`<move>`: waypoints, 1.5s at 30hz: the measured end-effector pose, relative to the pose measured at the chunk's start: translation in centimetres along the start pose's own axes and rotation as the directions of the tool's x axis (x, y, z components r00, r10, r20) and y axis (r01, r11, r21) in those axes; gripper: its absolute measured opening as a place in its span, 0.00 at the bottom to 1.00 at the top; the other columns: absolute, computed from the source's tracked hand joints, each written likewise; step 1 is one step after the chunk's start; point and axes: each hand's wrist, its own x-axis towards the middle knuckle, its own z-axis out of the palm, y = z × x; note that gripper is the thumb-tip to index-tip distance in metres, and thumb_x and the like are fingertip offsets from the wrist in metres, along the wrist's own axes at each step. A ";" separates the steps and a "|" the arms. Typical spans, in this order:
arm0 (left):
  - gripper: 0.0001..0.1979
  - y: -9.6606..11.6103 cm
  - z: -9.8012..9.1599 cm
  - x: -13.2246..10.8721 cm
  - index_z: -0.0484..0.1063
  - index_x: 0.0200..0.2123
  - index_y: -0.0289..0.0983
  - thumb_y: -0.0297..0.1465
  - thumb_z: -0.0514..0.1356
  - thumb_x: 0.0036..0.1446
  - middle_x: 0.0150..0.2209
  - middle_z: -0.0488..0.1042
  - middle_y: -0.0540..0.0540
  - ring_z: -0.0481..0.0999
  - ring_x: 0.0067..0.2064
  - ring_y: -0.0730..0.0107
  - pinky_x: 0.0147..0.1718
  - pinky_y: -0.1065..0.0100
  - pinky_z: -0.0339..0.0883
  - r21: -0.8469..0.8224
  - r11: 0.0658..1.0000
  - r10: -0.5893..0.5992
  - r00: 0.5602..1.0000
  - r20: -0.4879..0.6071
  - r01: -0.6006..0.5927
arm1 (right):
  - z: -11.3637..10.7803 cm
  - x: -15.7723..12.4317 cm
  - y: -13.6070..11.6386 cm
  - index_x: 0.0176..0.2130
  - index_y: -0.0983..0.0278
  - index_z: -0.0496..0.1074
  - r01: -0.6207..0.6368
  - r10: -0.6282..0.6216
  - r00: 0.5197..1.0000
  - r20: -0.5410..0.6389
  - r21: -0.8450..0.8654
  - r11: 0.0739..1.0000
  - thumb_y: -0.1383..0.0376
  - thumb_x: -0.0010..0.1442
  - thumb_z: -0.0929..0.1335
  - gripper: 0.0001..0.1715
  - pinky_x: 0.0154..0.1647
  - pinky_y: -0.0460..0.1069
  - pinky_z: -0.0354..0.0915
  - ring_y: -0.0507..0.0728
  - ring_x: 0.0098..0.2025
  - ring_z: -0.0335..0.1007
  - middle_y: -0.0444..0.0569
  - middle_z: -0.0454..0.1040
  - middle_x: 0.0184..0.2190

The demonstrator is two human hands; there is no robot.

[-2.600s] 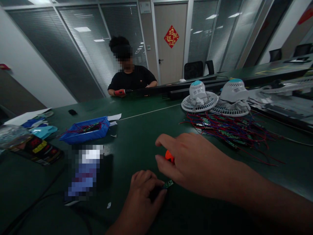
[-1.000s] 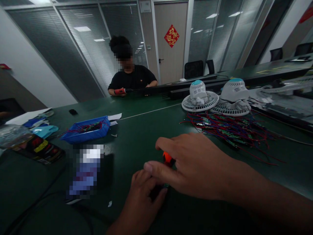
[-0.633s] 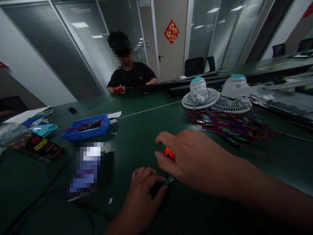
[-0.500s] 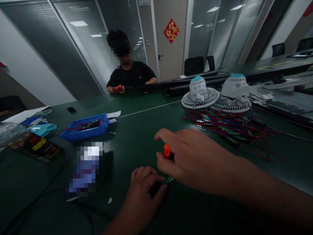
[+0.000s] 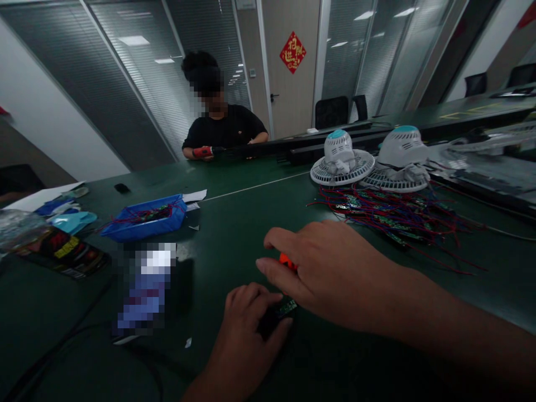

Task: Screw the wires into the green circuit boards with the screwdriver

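Observation:
My left hand (image 5: 243, 329) rests on the green table (image 5: 234, 223), fingers pinched on a small green circuit board (image 5: 288, 306) whose end pokes out to the right. Just above it, my right hand (image 5: 322, 268) is curled around a tool with an orange handle (image 5: 286, 261); only a bit of the handle shows between thumb and forefinger. The tool's tip is hidden behind my fingers, right over the board.
A heap of red and blue wires with small boards (image 5: 393, 218) lies at the right, in front of two white fans (image 5: 341, 159) lying face down. A blue tray (image 5: 144, 220) with more wired boards stands at the left. A person in black (image 5: 224, 131) holds a red tool across the table.
My right thumb has stretched left and the hand sank slightly toward the board. The view tilted a little earlier on. My left hand keeps its pinch.

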 end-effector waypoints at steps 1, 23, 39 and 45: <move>0.15 0.0 0.1 0.0 0.74 0.45 0.42 0.28 0.63 0.52 0.42 0.74 0.45 0.71 0.45 0.55 0.45 0.49 0.65 0.006 1.000 -0.002 1.000 -0.011 0.002 | 0.0 0.0 0.0 0.33 0.60 0.69 -0.004 0.004 1.000 -0.002 -0.005 1.000 0.58 0.62 0.61 0.12 0.20 0.49 0.39 0.54 0.20 0.59 0.42 0.66 0.18; 0.09 1.5 0.8 0.2 0.76 0.38 0.42 0.26 0.59 0.55 0.38 0.76 0.46 0.72 0.41 0.56 0.41 0.50 0.64 0.037 0.999 -0.031 0.998 -0.053 0.033 | -0.2 -0.4 0.1 0.35 0.61 0.68 -0.002 0.003 1.000 0.020 -0.015 1.000 0.56 0.61 0.62 0.11 0.20 0.48 0.41 0.56 0.21 0.63 0.44 0.69 0.19; 0.10 1.2 0.7 0.1 0.71 0.39 0.40 0.25 0.51 0.60 0.40 0.75 0.43 0.73 0.40 0.55 0.37 0.53 0.66 0.077 0.997 -0.012 1.000 -0.010 0.013 | -0.5 -0.5 0.5 0.34 0.62 0.67 -0.003 -0.001 0.999 0.044 0.083 0.997 0.62 0.57 0.63 0.07 0.21 0.48 0.43 0.54 0.24 0.63 0.45 0.72 0.25; 0.09 1.4 0.8 0.4 0.69 0.35 0.37 0.25 0.50 0.60 0.37 0.74 0.42 0.73 0.36 0.57 0.32 0.56 0.69 0.138 0.990 0.012 1.000 -0.013 -0.010 | -0.6 -0.6 0.4 0.31 0.62 0.65 -0.014 0.007 0.998 0.055 0.122 0.992 0.63 0.56 0.63 0.05 0.22 0.49 0.44 0.53 0.24 0.61 0.45 0.71 0.25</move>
